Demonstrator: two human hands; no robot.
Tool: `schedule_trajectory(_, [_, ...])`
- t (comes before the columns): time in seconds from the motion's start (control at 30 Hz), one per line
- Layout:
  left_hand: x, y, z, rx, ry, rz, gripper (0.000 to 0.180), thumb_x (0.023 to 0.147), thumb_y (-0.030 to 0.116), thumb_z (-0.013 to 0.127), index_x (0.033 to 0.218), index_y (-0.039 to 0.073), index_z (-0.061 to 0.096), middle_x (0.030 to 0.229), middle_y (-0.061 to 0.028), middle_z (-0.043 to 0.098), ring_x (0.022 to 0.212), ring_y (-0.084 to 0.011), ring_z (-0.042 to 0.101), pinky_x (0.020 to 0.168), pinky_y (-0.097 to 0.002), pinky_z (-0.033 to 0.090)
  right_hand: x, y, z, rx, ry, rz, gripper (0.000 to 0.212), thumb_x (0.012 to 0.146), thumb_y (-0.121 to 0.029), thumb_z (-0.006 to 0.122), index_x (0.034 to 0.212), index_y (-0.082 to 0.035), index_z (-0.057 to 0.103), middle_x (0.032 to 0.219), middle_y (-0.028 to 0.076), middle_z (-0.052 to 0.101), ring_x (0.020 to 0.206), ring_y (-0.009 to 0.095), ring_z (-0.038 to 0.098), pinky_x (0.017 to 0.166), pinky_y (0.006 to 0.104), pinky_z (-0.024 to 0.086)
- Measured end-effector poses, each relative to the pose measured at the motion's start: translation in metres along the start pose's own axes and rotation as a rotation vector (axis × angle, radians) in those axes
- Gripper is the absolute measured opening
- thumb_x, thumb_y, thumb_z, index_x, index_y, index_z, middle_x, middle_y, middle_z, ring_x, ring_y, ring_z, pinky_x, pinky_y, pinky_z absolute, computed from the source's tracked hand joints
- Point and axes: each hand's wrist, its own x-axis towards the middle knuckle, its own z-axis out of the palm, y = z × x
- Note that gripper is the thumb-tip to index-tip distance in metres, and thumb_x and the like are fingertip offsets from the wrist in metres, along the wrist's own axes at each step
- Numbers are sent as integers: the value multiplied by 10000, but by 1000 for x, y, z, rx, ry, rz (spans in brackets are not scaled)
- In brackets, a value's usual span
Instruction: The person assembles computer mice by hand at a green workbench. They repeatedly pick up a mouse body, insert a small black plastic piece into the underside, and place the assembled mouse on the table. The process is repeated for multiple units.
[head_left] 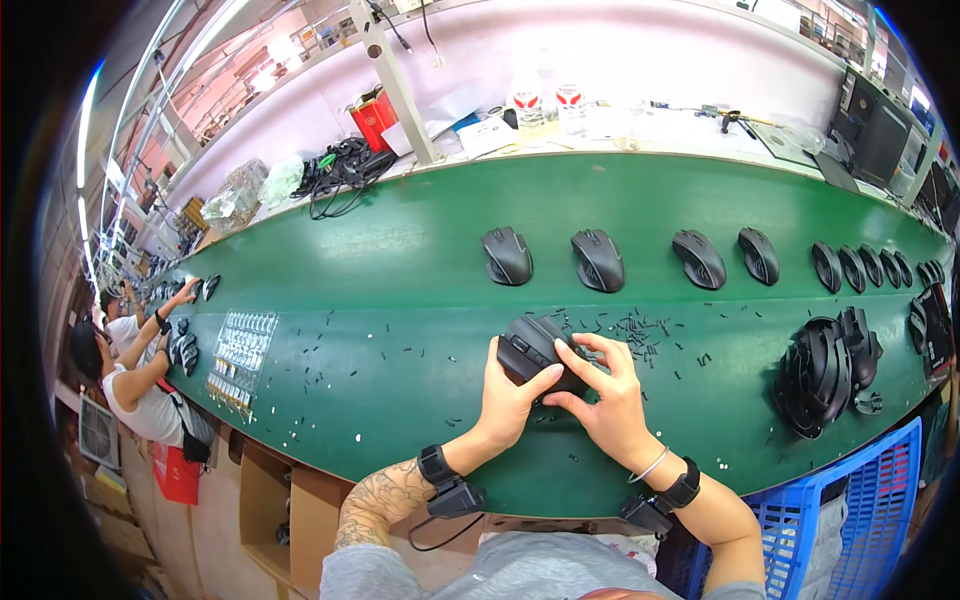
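Note:
A black computer mouse [532,345] is held up just above the green bench, between both of my hands. My left hand [508,396] wraps its near left side, with the thumb lying across the near edge. On the right, my right hand [605,390] grips the other side, index finger and thumb pressed against the shell. The mouse's underside and my left fingertips are hidden. Small black strips [645,330] lie scattered on the bench beside and beyond the mouse. Two finished-looking black mice, one a mouse [598,260], rest farther back.
More mice [758,256] stand in a row toward the right. A stack of black mouse shells [815,375] sits right, above a blue plastic crate [850,520]. Left is a sheet of small parts [243,350]. Co-workers [140,390] sit far left. A cardboard box [265,500] stands below the edge.

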Motion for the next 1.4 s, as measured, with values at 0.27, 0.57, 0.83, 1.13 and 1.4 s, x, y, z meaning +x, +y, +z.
schedule_trajectory(0.27, [1,15,-3,-115,-20,-7,460,789,-2,665,1167,44,408,1092,-95,541,1004,-191,581,875,-352,512,-6,27,11,1059,-134,704,222,902,-223,610,978,-19,568,907,46,616,814,109,576,732,267,503])
schedule_trajectory(0.57, [0,19,3,-299,93,-126,310,871,274,555,1096,67,504,1059,-70,589,991,-197,589,879,-371,478,-9,27,19,968,-70,575,194,859,-190,669,790,-30,583,762,10,626,711,67,553,658,232,464])
schedule_trajectory(0.83, [98,50,-64,73,387,-82,216,821,291,578,893,88,570,839,-24,583,786,-150,568,743,-321,467,-12,19,27,673,-112,552,185,846,-178,671,914,-10,636,845,72,678,772,117,639,708,251,503])
schedule_trajectory(1.13, [195,39,-188,2168,323,460,444,866,316,550,1245,89,514,1257,-228,498,1228,-378,407,985,-457,355,-10,23,15,549,-64,417,194,849,-185,645,897,1,619,805,77,657,726,137,617,683,282,500])
schedule_trajectory(1.4, [203,40,-201,2040,366,252,554,838,378,588,1220,-10,482,1204,-193,540,1078,-372,525,910,-436,423,2,31,-2,389,-20,153,172,832,-142,640,911,8,608,793,79,626,707,143,599,648,288,500])
